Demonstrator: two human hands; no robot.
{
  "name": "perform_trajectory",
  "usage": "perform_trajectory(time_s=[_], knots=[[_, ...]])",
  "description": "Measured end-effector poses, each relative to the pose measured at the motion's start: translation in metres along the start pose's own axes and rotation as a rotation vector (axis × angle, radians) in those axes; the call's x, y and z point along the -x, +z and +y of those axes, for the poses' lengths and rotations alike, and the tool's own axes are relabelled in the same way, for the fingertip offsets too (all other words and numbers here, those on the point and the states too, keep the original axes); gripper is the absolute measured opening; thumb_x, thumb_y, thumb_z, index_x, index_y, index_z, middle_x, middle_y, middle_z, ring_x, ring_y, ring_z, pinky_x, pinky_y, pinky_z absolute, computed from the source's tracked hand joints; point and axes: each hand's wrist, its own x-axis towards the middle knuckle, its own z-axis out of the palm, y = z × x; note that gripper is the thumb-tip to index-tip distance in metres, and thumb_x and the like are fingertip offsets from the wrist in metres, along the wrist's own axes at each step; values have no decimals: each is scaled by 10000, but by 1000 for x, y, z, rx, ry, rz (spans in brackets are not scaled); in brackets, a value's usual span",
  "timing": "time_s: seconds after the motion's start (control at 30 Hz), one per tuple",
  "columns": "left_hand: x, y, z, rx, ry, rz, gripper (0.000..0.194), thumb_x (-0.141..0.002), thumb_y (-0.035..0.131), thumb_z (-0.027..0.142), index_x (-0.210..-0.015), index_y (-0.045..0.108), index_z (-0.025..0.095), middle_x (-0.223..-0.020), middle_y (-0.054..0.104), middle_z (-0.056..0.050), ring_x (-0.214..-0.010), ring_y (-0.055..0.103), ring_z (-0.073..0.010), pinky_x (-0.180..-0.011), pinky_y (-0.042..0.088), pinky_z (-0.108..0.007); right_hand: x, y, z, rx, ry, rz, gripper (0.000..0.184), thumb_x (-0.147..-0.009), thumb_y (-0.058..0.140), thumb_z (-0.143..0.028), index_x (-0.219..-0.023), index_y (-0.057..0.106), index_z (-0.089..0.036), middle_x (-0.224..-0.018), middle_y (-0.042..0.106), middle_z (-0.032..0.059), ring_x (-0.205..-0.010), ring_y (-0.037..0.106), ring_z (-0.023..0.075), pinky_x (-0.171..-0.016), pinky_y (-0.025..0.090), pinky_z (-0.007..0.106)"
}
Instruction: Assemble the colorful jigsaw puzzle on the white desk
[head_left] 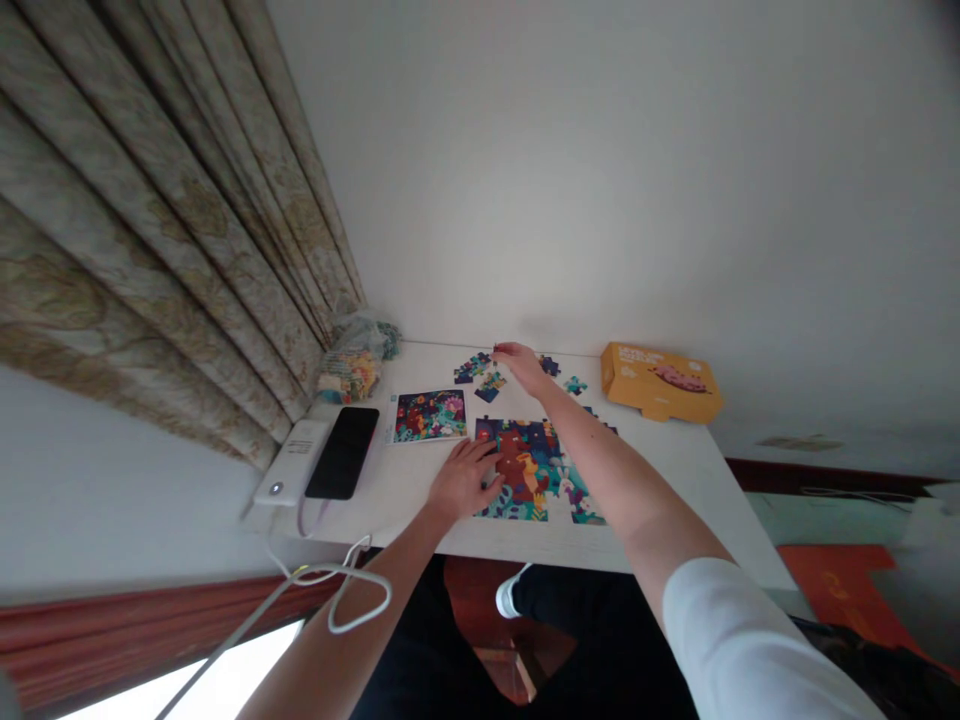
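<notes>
My left hand [463, 480] lies with its fingers spread on the left edge of a partly joined jigsaw puzzle [517, 470], which shows a brown bear and other animals among plants. Stretched to the back of the table, my right hand [521, 366] has its fingertips pinched together on a small dark puzzle piece [496, 348], mostly hidden. Loose puzzle pieces [490, 386] lie just below and left of that hand, with several more [575, 385] to its right. My right forearm covers part of the puzzle. A printed picture card [430, 416] lies left of the puzzle.
A black phone [343, 453] rests on a white power bank [294, 462], with a white cable [352, 572] hanging over the front edge. A clear plastic bag [352, 362] stands at the back left, a yellow box [660, 383] at the back right. Curtain left, wall behind.
</notes>
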Motion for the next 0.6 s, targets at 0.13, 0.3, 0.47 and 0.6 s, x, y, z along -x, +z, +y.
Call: perform_trajectory(time_s=[0.13,0.3,0.47,0.6], knots=[[0,0,0,-14,15,2,361,-950,623,353,-1284,716,257,-1419,653,-86,-1325,590,-279,-1202,403,-510,38,-10,-6,-556,38,33,309,-733,722,-461,-933,625,-247,-836,693,-16,-731,625,136,-679,505,252],[-1,3,-2,-34,29,36,363,-951,614,349,-1273,719,217,-1404,658,-114,-1300,610,-281,-1188,420,-500,103,-39,-3,-806,87,66,356,-679,807,-378,-926,577,-264,-724,619,-66,-563,544,94,-534,463,210],[-1,5,-2,-55,53,56,374,-960,596,350,-1288,712,212,-1373,677,-119,-1279,624,-287,-1158,453,-491,168,-58,12,-585,163,126,557,-654,853,-324,-1150,601,-296,-787,657,-68,-610,645,122,-599,549,252],[-1,6,-2,-74,57,57,373,-962,595,357,-1286,717,217,-1379,674,-111,-1282,622,-288,-1156,458,-479,209,-66,37,-313,137,148,413,-685,825,-313,-1063,667,-256,-861,693,-20,-617,684,158,-607,594,316]])
